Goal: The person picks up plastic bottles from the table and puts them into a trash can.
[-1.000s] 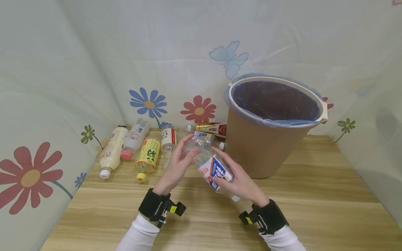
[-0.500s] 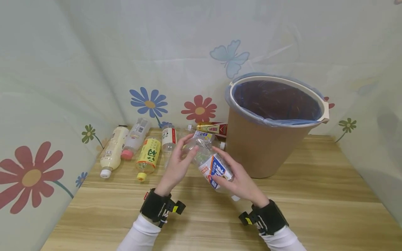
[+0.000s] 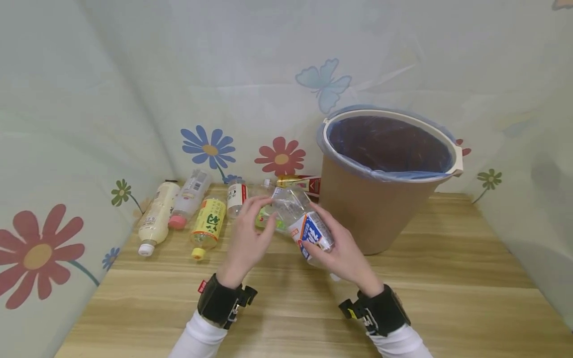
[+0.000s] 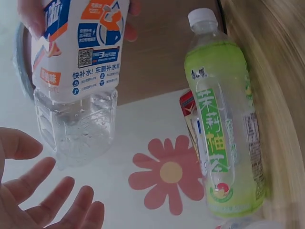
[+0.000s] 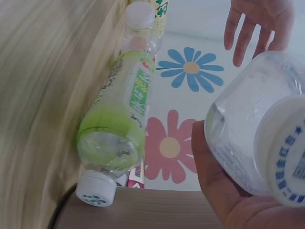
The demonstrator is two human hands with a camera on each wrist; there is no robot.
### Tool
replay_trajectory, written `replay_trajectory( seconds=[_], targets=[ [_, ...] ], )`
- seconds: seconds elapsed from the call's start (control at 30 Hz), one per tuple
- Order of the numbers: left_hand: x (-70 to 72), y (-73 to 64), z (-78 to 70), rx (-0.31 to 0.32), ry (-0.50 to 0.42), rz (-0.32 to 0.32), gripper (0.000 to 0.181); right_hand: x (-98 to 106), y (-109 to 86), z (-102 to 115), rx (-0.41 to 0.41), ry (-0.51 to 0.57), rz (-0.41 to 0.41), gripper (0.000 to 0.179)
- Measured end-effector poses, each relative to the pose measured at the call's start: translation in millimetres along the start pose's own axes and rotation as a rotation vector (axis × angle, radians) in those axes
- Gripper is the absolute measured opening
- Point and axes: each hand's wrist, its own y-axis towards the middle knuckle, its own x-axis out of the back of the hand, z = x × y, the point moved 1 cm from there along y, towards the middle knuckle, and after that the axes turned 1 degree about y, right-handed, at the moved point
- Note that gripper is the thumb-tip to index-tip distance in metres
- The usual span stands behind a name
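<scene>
My right hand (image 3: 346, 251) grips a clear plastic drink bottle (image 3: 311, 229) round its blue, white and orange label. The bottle is held in the air, tilted, with its white cap (image 5: 290, 152) toward me and its base toward the back. My left hand (image 3: 245, 238) is beside the base with relaxed, spread fingers; in the left wrist view a gap shows between those fingers and the bottle. Behind and below the held bottle, a green-labelled bottle (image 4: 221, 129) with a white cap lies on its side, partly hidden by it in the head view.
A brown bin (image 3: 367, 209) with a blue liner stands at the back right. Several bottles lie at the left, among them a yellow-labelled bottle (image 3: 209, 221) and a cream-coloured bottle (image 3: 156, 219). A red and gold package (image 3: 304, 183) lies by the flowered backdrop.
My left hand has drawn slightly away from the bottle's base, to the left. The bottle has tipped a little in my right hand, uncovering the green-labelled bottle.
</scene>
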Motion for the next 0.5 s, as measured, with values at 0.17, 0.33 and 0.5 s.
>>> replay_trajectory(
  seconds=[0.17,0.33,0.5],
  targets=[
    [0.9,0.2,-0.4,-0.068,0.107,-0.029,0.033,-1.8,-0.8,-2.7,-0.004,-0.042,-0.043,0.076],
    [1.7,-0.5,-1.4,-0.085,0.195,-0.055,0.04,1.2,1.4,-16.5,-0.018,-0.088,-0.1,0.078],
    [3.5,0.3,-3.0,-0.07,0.248,-0.071,0.042,16.9,11.9,1.0,0.011,-0.179,-0.157,0.078]
  ],
)
